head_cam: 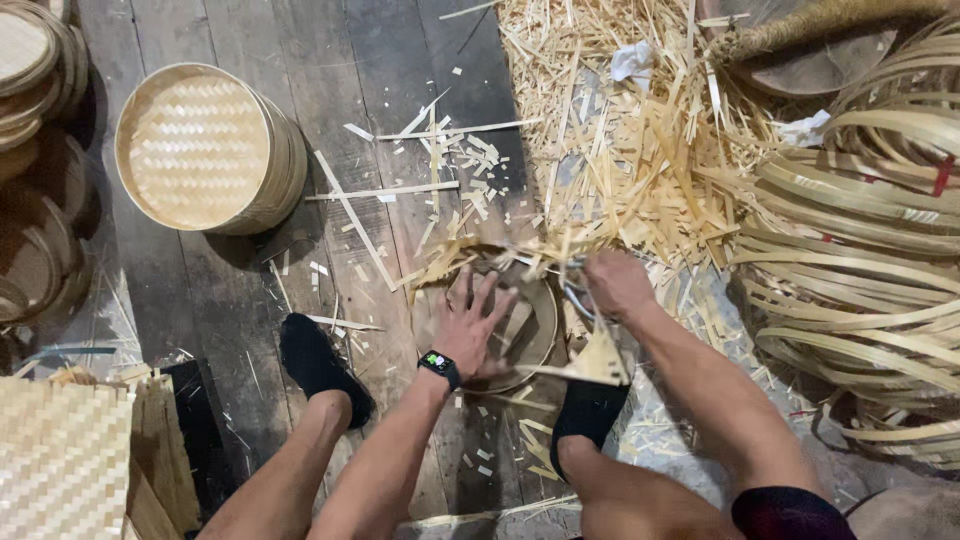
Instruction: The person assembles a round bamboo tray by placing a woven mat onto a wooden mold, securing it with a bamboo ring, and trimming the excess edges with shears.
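Hands are at a round bamboo steamer tray [525, 335] on the plank floor [240, 290]: left hand [470, 325] spread flat upon it, right hand [618, 285] clenched around scissors [578, 300]. Fingers could be nicked if the blades slip.

Centre: a round woven bamboo tray with a bent rim [530, 335] lies on the dark wooden plank floor [300, 60], between the two feet.
On the tray: the left hand [468, 325] lies flat.
At the tray's right edge: the right hand [615, 282], perhaps gripping a small tool.
Far left: a round pale bamboo steamer basket [205, 150].
Behind the tray: a heap of pale bamboo shavings [610, 130].
Right: coiled bamboo strips [870, 270].
Near left: a flat woven bamboo mat [60, 455].
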